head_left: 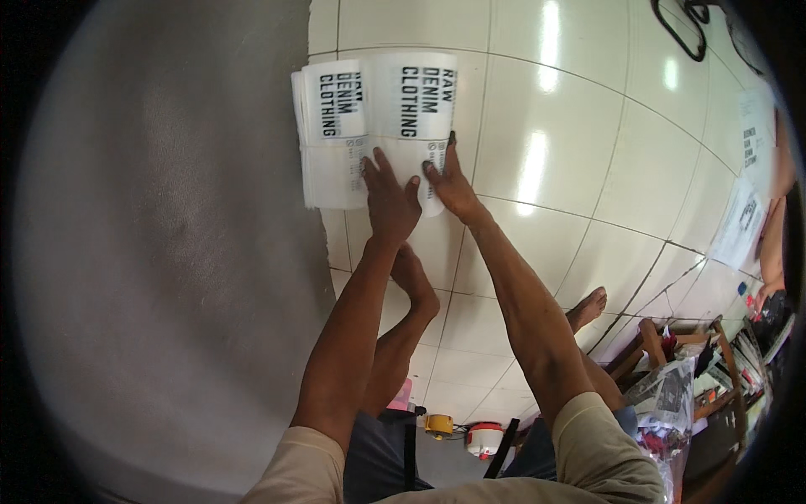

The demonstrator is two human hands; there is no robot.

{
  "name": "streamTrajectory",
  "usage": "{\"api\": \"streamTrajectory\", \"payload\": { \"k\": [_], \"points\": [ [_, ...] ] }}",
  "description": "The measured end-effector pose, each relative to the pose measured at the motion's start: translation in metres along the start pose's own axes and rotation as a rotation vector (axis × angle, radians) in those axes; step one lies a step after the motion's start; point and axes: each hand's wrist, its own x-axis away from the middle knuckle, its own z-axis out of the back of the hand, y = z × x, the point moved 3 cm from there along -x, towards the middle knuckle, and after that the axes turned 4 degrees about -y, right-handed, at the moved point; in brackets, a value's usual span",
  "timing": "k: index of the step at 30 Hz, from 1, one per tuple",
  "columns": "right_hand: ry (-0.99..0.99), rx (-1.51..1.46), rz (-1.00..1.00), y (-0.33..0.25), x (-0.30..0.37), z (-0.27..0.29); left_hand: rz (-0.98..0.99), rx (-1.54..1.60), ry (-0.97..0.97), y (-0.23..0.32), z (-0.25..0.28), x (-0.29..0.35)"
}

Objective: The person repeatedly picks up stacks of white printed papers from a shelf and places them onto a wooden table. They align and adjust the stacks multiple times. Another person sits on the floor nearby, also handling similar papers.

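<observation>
A pile of white printed plastic bags (336, 181) with black lettering lies on the tiled floor, against the grey surface at the left. Beside it, partly overlapping, is another white printed bag or stack (411, 63) with a slightly curved right side. My left hand (393, 202) rests on the seam between the two, palm down and fingers apart. At the right edge of the right-hand stack, my right hand (456, 189) grips, thumb on top and fingers along the edge. How many layers it holds is hidden.
A wooden stool (651, 343) and plastic-wrapped clutter stand at the lower right. Beyond, at the far right, another person's limb (772, 239) shows near more printed white bags (739, 220). A black strap-like loop (693, 38) lies at the top right. My bare feet flank the work.
</observation>
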Motion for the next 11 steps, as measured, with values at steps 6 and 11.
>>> {"api": "streamTrajectory", "payload": {
  "k": [6,11],
  "points": [
    [-0.163,0.302,-0.198,-0.057,0.070,0.033,0.022,-0.140,0.074,-0.008,-0.008,0.024],
    [-0.161,0.356,-0.499,-0.057,0.239,0.106,0.003,-0.101,-0.287,0.092,0.006,0.080]
  ]
}}
